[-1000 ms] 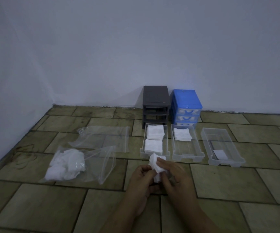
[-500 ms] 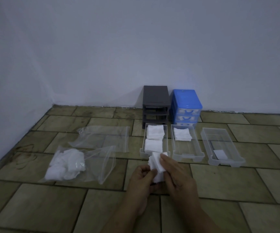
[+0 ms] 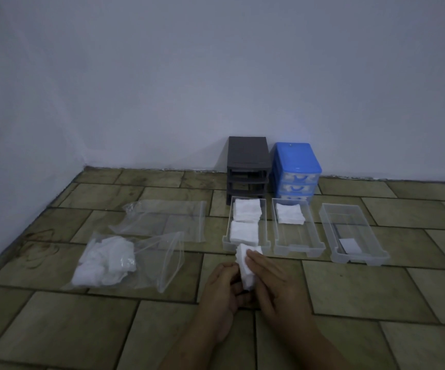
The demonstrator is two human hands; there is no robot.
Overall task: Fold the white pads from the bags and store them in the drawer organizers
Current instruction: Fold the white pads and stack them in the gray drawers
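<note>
Folding is the step in hand: the left hand (image 3: 225,285) curls round the near end of a white pad (image 3: 245,268) held low over the floor tiles, just short of the left clear drawer (image 3: 226,240), while the right hand (image 3: 274,283) lies flat-fingered along its side, pressing the fold. Next move, by my judgement, calls for carrying it to the half-empty middle drawer (image 3: 312,245), its fold kept closed

We held a white pad (image 3: 246,271) between our left hand (image 3: 222,289) and right hand (image 3: 277,287), just before three clear drawers (image 3: 298,244) on the tiled floor (image 3: 82,329).
</note>
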